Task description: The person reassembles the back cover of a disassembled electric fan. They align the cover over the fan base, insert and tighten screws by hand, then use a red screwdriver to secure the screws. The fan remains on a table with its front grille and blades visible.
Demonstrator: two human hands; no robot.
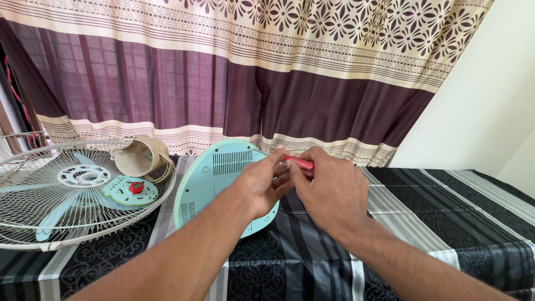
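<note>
A round pale-green fan base [214, 178] stands tilted on its edge on the table, its vented underside facing me. My left hand [259, 184] rests against its upper right rim, fingers curled at the tip of a red-handled screwdriver [299, 164]. My right hand [329, 192] is closed around that red handle, just right of the base. The tool's shaft is hidden behind my fingers.
A white wire fan guard [67, 223] lies at the left with pale-blue blades, a beige motor housing [142, 156] and a small green cap with a red knob [134, 188] on it. The black and grey striped tablecloth [446, 217] covers the table. A patterned curtain [278, 83] hangs behind.
</note>
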